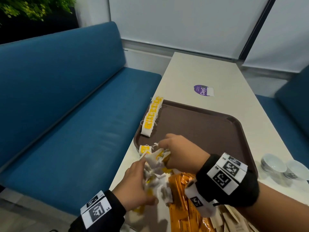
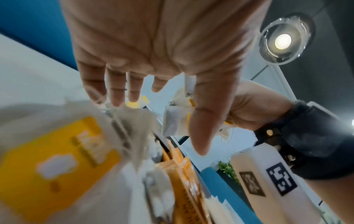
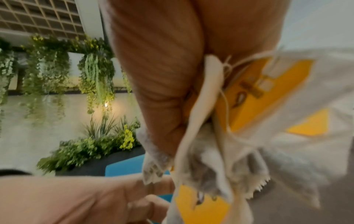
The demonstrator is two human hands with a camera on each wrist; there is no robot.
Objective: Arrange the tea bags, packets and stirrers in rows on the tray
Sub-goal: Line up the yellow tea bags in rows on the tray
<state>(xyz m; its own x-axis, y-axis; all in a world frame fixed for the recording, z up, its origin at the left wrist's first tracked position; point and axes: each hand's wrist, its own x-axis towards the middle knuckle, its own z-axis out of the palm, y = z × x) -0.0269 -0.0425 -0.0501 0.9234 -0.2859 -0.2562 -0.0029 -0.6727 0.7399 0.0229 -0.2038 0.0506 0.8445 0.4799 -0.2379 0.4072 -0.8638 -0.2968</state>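
A brown tray (image 1: 209, 124) lies on the white table, with a row of yellow-tagged tea bags (image 1: 151, 117) along its left rim. At the tray's near left corner my right hand (image 1: 164, 150) grips a bunch of tea bags (image 3: 258, 113) by their tops. My left hand (image 1: 138, 181) rests with straight fingers (image 2: 118, 91) on the loose pile of tea bags (image 1: 158, 180) below. One single tea bag (image 1: 145, 149) lies by the tray corner. Orange packets (image 1: 182, 203) and beige stirrers (image 1: 230, 218) are heaped under my right wrist.
Two small white bowls (image 1: 274, 163) stand on the table right of the tray. A purple sticker (image 1: 203, 90) sits beyond the tray. A blue bench (image 1: 66, 114) runs along the table's left edge, and another blue seat (image 1: 294, 101) is at the right.
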